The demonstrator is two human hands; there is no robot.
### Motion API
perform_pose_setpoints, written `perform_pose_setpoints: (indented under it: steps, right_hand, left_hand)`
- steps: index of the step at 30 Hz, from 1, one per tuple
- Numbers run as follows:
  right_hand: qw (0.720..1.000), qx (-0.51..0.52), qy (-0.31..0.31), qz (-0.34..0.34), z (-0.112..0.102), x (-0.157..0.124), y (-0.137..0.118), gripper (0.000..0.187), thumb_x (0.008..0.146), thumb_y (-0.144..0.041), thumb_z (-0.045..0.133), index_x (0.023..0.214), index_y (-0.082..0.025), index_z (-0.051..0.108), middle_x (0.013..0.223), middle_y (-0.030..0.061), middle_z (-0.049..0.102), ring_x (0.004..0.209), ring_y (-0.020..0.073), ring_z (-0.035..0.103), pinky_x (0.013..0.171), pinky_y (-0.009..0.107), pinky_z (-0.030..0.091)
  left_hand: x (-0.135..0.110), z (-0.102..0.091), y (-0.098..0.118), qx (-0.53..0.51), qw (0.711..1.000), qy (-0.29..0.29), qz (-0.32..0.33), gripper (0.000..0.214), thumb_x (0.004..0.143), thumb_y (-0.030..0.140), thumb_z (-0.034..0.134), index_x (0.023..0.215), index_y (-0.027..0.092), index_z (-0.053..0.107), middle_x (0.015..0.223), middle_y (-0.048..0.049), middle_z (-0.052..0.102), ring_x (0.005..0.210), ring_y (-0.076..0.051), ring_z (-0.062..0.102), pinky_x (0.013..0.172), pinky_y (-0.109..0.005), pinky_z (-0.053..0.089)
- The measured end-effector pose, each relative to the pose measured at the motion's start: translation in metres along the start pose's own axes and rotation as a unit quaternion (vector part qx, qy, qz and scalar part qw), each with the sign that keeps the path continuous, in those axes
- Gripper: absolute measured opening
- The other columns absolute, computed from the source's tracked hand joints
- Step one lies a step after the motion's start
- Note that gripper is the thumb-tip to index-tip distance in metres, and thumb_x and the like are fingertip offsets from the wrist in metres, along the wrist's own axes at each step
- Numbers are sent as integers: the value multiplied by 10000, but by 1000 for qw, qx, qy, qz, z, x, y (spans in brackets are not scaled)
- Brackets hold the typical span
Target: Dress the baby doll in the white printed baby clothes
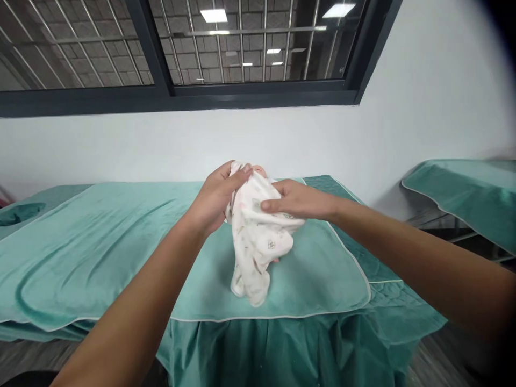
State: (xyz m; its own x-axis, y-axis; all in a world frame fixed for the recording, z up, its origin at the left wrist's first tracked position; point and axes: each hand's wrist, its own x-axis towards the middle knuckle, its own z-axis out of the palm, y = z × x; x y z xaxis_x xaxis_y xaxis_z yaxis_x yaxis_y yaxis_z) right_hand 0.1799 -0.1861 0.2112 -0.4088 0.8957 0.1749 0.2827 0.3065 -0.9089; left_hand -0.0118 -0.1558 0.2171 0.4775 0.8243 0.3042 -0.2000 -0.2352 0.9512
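Observation:
A white baby garment (258,226) with a small leaf-like print hangs bunched between my hands above the green bed cover. Its lower end tapers to rounded tips. My left hand (220,193) pinches its upper left edge between thumb and fingers. On the right side, my right hand (296,200) grips the fabric, thumb in front and fingers hidden behind or in the folds. A small skin-coloured piece (258,170) shows behind the top of the cloth, and another bit peeks out low on its right; I cannot tell what they belong to.
A bed with a light green sheet (121,242) and a darker green skirt (258,349) stands in front of me against a white wall (161,145). A dark-framed, barred window (258,97) is above. Another green-covered bed (475,188) stands at the right.

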Motion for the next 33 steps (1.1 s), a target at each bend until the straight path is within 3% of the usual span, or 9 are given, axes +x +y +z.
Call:
perform_pose_setpoints:
  steps: [4,7,12,15,17,22,25,30,33]
  right_hand:
    - [979,143,142,-14,6,8,11,454,774,-666,686,821,-215,649,789,34,687,709,183,635,632,293,507]
    - [959,220,178,-25,9,14,14,507,760,-720,659,842,-221,621,766,48,687,729,208,652,652,322,538]
    - [963,241,122,-17,13,9,20,506,809,-713,607,927,-225,667,827,60,717,809,220,681,724,345,565]
    - [985,171,-6,27,14,2,26,460,764,-643,710,930,-213,707,892,74,738,850,237,689,727,355,570]
    - [990,119,-53,60,14,0,29,420,715,-558,794,928,-204,724,930,80,746,868,248,696,726,352,571]
    - [970,202,134,26,12,5,32,358,837,-583,663,945,-244,695,929,57,739,875,235,700,762,353,567]
    - [958,239,156,18,11,7,34,401,856,-621,616,1011,-256,673,925,59,732,866,231,697,762,354,573]
    - [973,221,42,52,16,0,41,443,856,-622,618,1073,-238,670,909,61,738,860,225,702,746,338,580]
    - [978,193,-40,70,20,-6,43,428,803,-565,712,1031,-203,694,889,81,740,803,238,702,695,354,579]
  left_hand:
    - [-6,0,-12,-26,987,-125,-97,295,794,461,738,812,190,624,620,23,551,472,-80,446,520,-254,430]
    - [-10,-3,-20,18,964,-224,-145,299,751,401,789,690,175,604,508,34,471,456,-90,419,517,-269,410]
    - [-3,-9,-29,-84,993,-44,-72,309,821,451,703,977,184,694,834,-56,716,799,-211,673,749,-322,521]
    - [1,-10,-34,-114,991,7,-66,349,828,457,694,1059,196,685,931,-58,735,891,-222,686,776,-310,533]
    - [0,-9,-38,-110,990,-2,-93,367,821,474,699,1060,195,686,950,-62,738,893,-224,689,748,-302,538]
    - [-15,-4,-48,-101,981,-101,-134,468,803,510,714,1156,207,671,1046,-97,747,936,-266,707,803,-362,547]
    - [-18,-1,-49,-71,971,-161,-163,483,726,387,816,1142,179,683,1066,-120,747,970,-286,705,842,-388,540]
    - [-7,0,-52,-130,985,-56,-102,439,777,352,775,1175,198,674,1086,-89,745,969,-258,708,839,-355,550]
    - [-6,-3,-56,-131,984,-49,-108,451,795,375,752,1199,193,666,1036,-94,751,909,-262,719,768,-346,561]
